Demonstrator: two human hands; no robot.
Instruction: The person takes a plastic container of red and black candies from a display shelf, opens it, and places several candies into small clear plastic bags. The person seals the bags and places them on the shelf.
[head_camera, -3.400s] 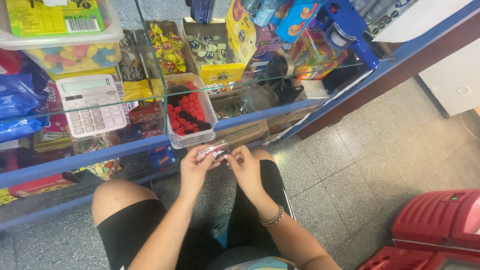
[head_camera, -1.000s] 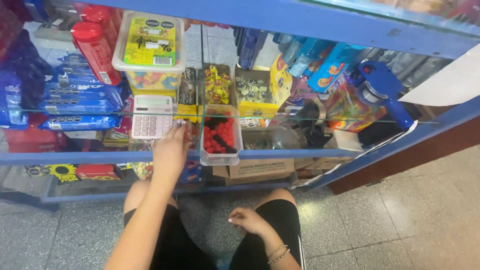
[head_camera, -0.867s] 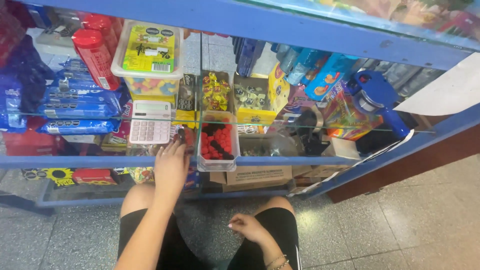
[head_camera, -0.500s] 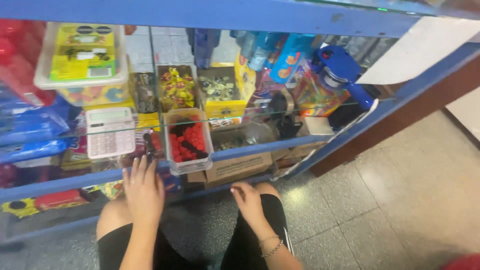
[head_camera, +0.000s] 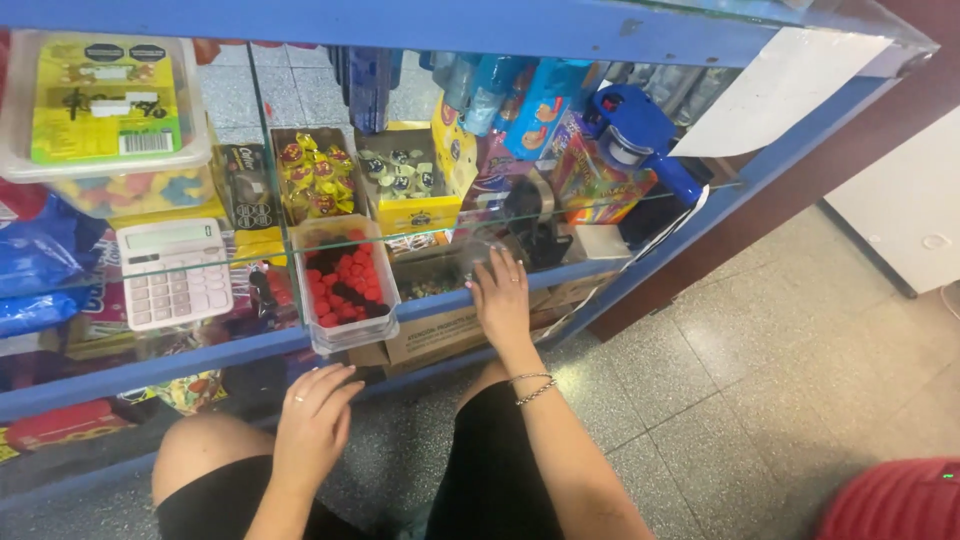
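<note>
The right hand (head_camera: 502, 297) lies flat with fingers spread on the front edge of the blue-framed glass display shelf (head_camera: 440, 300), gripping nothing, its fingertips reaching in over the glass just right of the clear plastic tub of red and black gummy sweets (head_camera: 343, 285). A thin chain bracelet (head_camera: 533, 387) circles that wrist. The left hand (head_camera: 312, 425) hangs lower, open and relaxed with the fingers loosely extended, holding nothing; it hovers above the person's left knee and just below the shelf's blue front rail, under the tub. The tub sticks out slightly past the rail. To its left on the glass rests a white desk calculator (head_camera: 172, 272), and behind that a clear lidded plastic box with a yellow-green label and coloured jelly sweets inside (head_camera: 108, 125). Behind the tub stand an open carton of yellow-wrapped candies (head_camera: 315, 172) and a yellow carton of small dark-and-silver wrapped sweets (head_camera: 408, 180). Further right sits a blue tape dispenser (head_camera: 640, 140) among bright packets. Beneath the shelf, near the right hand, a brown cardboard box (head_camera: 445, 333) is tucked in. The person crouches in black shorts on a grey speckled tile floor (head_camera: 760, 370).
</note>
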